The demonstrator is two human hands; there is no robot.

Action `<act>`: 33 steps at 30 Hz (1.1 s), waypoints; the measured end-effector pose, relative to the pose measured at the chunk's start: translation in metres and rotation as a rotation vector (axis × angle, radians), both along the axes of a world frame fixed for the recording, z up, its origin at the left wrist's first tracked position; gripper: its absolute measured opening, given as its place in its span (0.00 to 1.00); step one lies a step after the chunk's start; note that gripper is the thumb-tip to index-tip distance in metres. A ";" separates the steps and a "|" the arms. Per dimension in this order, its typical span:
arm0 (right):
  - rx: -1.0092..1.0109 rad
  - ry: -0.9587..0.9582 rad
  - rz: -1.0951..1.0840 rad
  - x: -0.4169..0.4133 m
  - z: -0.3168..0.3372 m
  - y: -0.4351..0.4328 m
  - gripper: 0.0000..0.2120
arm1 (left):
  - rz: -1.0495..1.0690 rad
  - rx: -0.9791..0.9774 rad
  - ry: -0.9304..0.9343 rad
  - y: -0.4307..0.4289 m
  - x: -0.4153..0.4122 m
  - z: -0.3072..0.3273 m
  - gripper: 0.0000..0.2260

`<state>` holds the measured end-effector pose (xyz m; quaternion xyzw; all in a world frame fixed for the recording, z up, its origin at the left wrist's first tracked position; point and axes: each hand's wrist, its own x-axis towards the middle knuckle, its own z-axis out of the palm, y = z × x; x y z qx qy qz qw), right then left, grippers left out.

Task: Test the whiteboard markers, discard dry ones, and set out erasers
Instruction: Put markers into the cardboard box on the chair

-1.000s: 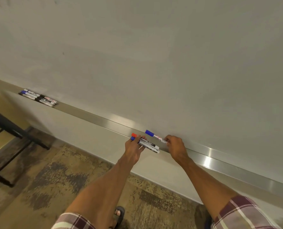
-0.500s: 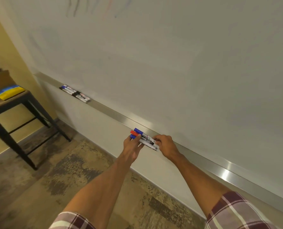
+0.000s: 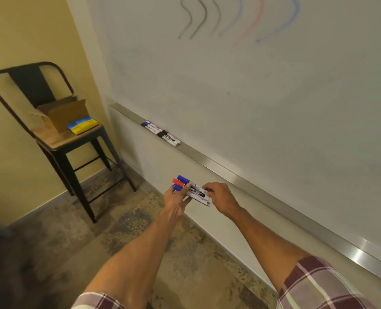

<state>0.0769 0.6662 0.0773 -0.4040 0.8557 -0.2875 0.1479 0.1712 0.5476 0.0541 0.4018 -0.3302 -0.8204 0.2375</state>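
Left hand grips marker bundle (count unclear); right hand pinches its other end.

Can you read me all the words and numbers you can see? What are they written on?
The held markers: the labels carry print, but it is too blurred to read.
The other markers on the tray: labels too small to read.
The whiteboard: only wavy lines, no words or numbers.
The cardboard box and erasers: no text shows.
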 end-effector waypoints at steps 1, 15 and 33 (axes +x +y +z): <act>-0.001 -0.001 0.006 0.006 -0.001 -0.015 0.12 | 0.007 -0.005 -0.007 -0.014 0.007 0.000 0.10; -0.453 -0.861 -0.500 0.048 -0.016 -0.159 0.18 | 0.177 0.021 0.019 -0.156 0.056 0.005 0.12; -0.717 -0.973 -0.747 -0.070 -0.016 -0.260 0.08 | 0.042 0.057 -0.012 -0.236 -0.101 0.011 0.11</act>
